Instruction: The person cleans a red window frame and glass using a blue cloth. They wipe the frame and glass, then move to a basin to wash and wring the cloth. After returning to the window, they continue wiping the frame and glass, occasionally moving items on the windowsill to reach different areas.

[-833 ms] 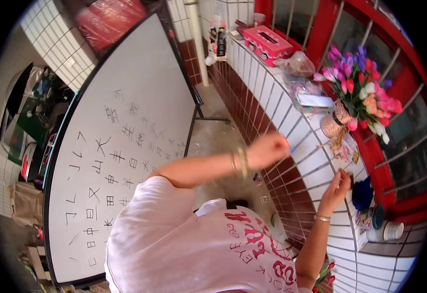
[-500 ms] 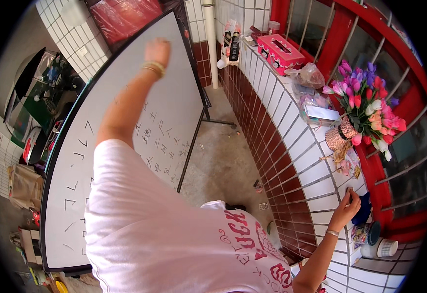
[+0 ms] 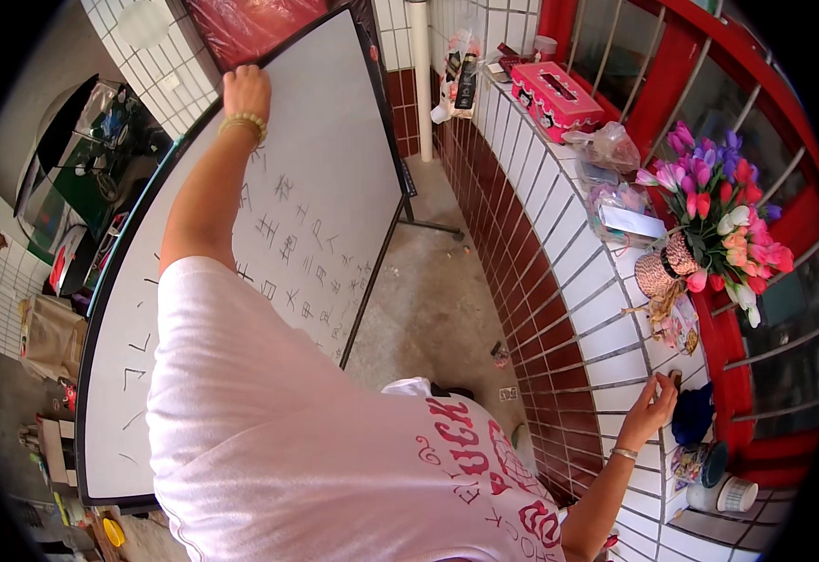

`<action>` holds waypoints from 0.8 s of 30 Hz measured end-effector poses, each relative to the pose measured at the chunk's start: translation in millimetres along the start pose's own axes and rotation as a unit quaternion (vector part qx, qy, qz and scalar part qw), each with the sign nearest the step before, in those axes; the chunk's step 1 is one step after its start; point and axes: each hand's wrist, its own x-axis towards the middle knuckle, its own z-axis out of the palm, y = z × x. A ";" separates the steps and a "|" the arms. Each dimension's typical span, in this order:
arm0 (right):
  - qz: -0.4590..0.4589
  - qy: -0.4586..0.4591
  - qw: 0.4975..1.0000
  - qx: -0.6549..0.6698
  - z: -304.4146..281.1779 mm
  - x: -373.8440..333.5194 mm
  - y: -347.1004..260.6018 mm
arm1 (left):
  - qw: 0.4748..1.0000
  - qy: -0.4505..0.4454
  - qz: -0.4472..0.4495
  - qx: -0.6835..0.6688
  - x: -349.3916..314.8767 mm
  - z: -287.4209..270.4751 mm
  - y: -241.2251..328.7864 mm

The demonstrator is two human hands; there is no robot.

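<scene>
A large whiteboard (image 3: 339, 122) in a black frame stands slanted on my left, with rows of black handwritten characters. My left hand (image 3: 246, 96) is raised to its upper left part, close to the frame. The fingers are curled, and what they hold, if anything, is hidden. A beaded bracelet (image 3: 244, 123) circles that wrist. Low on the right, my right hand (image 3: 647, 412) rests over the white tiled ledge, its fingers loosely bent and apart. Just beyond the fingertips lies a small brown object (image 3: 676, 378). A dark blue cloth-like item (image 3: 693, 413) is beside it.
Along the ledge stand a pink tissue box (image 3: 557, 98), plastic bags (image 3: 606, 147), a vase (image 3: 664, 265) of artificial tulips (image 3: 709, 206) and a white cup (image 3: 737, 497). Red window bars rise behind. The board's stand foot (image 3: 433, 227) juts onto the concrete floor.
My left hand has moved left across the board toward its frame, uncovering more characters. My right hand has drawn slightly left, away from the small brown object. The view has shifted a little.
</scene>
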 end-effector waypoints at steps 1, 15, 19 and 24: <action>-0.004 0.000 1.000 -0.001 0.4 0.0 -0.2 | 1.000 0.004 0.002 -0.001 -0.6 0.1 0.6; 0.037 -0.003 0.999 0.027 -2.7 -22.5 4.6 | 0.950 0.093 0.175 -0.241 -57.5 -49.8 145.8; 0.117 0.048 0.990 0.068 1.3 -42.6 21.7 | 0.793 0.019 0.304 -0.528 -120.5 -125.2 235.5; 0.106 0.080 0.991 -0.004 -37.4 -36.2 1.6 | 0.586 -0.018 0.404 -0.702 -181.0 -227.9 310.2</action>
